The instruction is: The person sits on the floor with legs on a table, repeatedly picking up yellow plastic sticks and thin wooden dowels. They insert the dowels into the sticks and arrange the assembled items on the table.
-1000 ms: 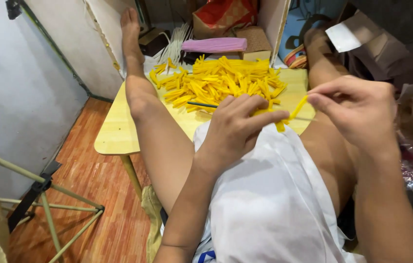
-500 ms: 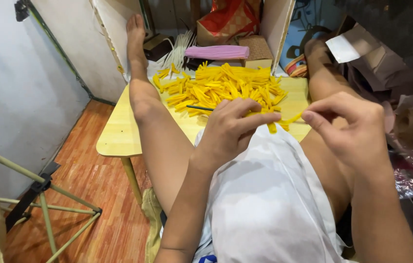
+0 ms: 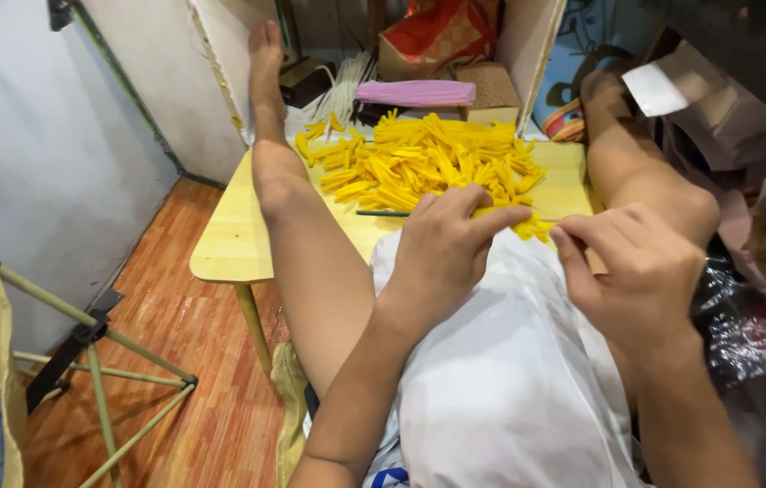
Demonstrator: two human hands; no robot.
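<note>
- Head view looks down at two bare hands meeting above a white-clothed lap, at the near edge of a low table.
- Left hand (image 3: 442, 248) has its fingers curled and its thumb and forefinger pressed together on one end of a small yellow piece (image 3: 530, 227).
- Right hand (image 3: 636, 271) pinches the other end of the same piece between thumb and forefinger; the remaining fingers are folded in.
- Yellow piece sits between the two hands, just over the table's front edge and touching the near fringe of the pile; its exact shape is too small to tell.
- Pile (image 3: 428, 163) of many short yellow strips spreads over the middle and far part of the table, just beyond the fingertips.
- A thin dark stick (image 3: 383, 213) lies on the table at the pile's near edge, just left of the left hand.
- Table (image 3: 229, 244) is pale yellow wood with a rounded corner and stands on a reddish plank floor (image 3: 184, 361).
- Bare legs stretch out on either side of the pile: the left leg (image 3: 284, 181) lies across the table, the right knee (image 3: 636, 172) is raised beside it.
- Behind the pile lie a pink roll (image 3: 415, 92), a bundle of white sticks (image 3: 342, 90) and a cardboard box (image 3: 491, 90).
- A green metal stand (image 3: 103, 380) is on the floor at the left, well apart from the hands.
</note>
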